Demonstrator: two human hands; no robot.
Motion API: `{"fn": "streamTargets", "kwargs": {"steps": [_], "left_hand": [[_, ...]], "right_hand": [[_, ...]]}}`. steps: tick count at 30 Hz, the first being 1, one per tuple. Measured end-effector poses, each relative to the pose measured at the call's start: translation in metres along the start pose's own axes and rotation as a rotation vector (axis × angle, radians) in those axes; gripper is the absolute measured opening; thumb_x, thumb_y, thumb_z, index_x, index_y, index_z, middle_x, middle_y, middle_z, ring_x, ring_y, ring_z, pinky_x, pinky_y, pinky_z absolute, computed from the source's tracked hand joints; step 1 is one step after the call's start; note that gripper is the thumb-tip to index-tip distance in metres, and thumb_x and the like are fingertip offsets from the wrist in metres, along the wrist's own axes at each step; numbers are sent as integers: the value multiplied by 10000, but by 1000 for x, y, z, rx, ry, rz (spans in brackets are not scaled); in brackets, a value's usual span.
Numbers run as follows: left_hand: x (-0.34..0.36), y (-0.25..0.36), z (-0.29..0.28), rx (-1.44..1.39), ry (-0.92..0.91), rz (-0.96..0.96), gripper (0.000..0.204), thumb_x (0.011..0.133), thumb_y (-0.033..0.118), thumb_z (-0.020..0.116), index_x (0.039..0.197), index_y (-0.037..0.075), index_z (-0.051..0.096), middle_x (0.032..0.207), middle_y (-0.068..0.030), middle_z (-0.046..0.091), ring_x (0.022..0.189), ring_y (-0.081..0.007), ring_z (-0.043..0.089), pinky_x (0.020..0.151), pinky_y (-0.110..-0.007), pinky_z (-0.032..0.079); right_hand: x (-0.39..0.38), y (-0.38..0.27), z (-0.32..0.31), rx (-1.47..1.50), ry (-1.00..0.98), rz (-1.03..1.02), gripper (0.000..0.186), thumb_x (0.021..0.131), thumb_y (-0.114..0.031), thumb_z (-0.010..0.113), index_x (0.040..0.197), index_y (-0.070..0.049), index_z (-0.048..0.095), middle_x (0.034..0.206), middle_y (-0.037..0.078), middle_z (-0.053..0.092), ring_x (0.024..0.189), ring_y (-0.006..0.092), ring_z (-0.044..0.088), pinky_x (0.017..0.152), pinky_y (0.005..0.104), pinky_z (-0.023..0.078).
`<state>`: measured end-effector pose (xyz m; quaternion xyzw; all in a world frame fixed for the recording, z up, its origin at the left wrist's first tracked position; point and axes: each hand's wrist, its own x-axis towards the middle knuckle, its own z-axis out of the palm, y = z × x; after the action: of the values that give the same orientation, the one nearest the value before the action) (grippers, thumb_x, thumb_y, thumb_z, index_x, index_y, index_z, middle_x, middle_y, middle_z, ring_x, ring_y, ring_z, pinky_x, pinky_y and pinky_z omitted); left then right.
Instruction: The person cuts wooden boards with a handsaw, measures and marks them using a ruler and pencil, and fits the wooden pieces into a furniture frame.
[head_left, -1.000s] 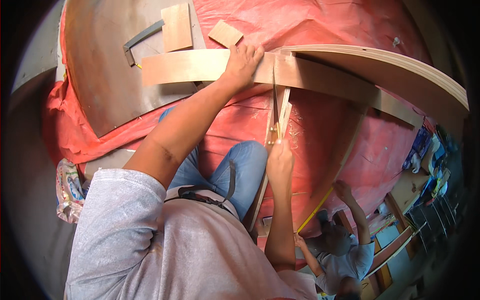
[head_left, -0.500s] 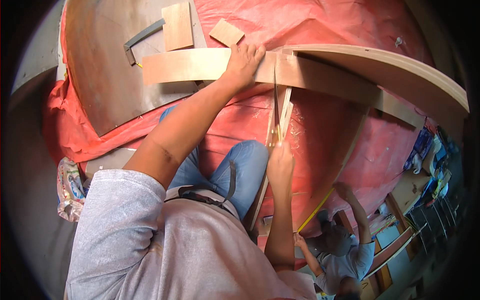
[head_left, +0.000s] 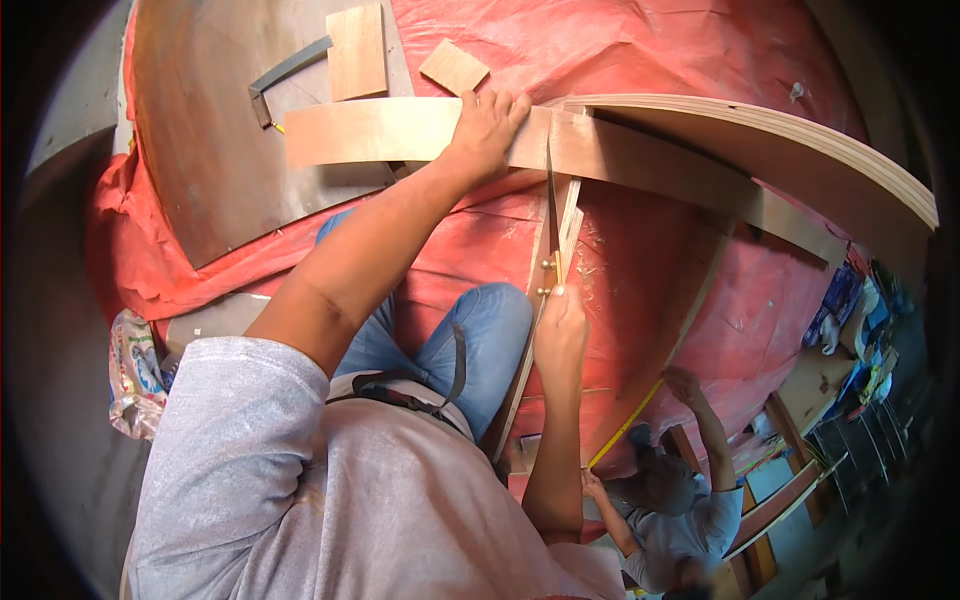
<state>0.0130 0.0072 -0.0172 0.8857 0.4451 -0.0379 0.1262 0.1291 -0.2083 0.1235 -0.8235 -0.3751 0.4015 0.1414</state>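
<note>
My left hand [head_left: 487, 128] presses down on a long, pale wooden plank [head_left: 375, 132], with the fingers bent over its far edge. In my right hand [head_left: 561, 325] is a hand saw [head_left: 551, 215], its wooden handle and brass bolts showing just above the fist. The narrow-looking blade points away from me and meets the plank at a cut line right of my left hand. Part of the blade's far end is hidden by the plank. Beneath the plank, a plywood edge [head_left: 571, 225] runs close alongside the saw.
A curved plywood panel [head_left: 780, 130] stands at the right. On a brown board [head_left: 190, 150] lies a try square [head_left: 290, 70], near two wood offcuts [head_left: 356, 50]. Red sheeting [head_left: 560, 40] covers the ground. Lower right, a co-worker [head_left: 690, 510] stretches a yellow tape measure [head_left: 625, 425].
The saw handle and my right hand have shifted slightly, and the brass bolts show sharply where they were blurred. My left hand and the plank stay put. The co-worker has shifted a little left.
</note>
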Motion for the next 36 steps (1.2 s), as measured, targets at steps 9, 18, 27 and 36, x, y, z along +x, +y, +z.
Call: {"fn": "streamTargets", "kwargs": {"steps": [9, 18, 27, 36], "left_hand": [[1, 2, -14, 77, -95, -6, 974, 775, 589, 772, 1522, 90, 396, 1279, -119, 557, 1184, -281, 529, 988, -502, 352], [4, 1, 0, -7, -53, -12, 910, 801, 544, 762, 1513, 101, 408, 1260, -111, 559, 1176, -278, 535, 975, -516, 355], [3, -3, -1, -24, -52, 18, 1134, 709, 793, 736, 1492, 46, 397, 1265, -180, 540, 1182, -334, 522, 1001, -506, 349], [2, 2, -22, 3, -80, -3, 1201, 677, 853, 699, 1521, 54, 397, 1249, -138, 553, 1205, -288, 495, 985, -483, 343]], "right_hand": [[92, -10, 30, -96, 100, -98, 410, 1092, -328, 398, 1027, 23, 600, 935, 365, 664, 895, 561, 644, 757, 609, 490], [58, -16, 27, 42, 124, -59, 397, 1089, -303, 429, 1015, 39, 617, 887, 348, 647, 859, 550, 626, 735, 595, 474], [18, -6, 8, -106, 64, -20, 385, 1092, -302, 421, 1044, 24, 619, 928, 351, 669, 885, 568, 645, 749, 627, 500], [127, -20, 44, 34, 132, -62, 455, 1094, -320, 387, 1075, 55, 644, 1020, 360, 670, 996, 557, 627, 831, 589, 491]]}}
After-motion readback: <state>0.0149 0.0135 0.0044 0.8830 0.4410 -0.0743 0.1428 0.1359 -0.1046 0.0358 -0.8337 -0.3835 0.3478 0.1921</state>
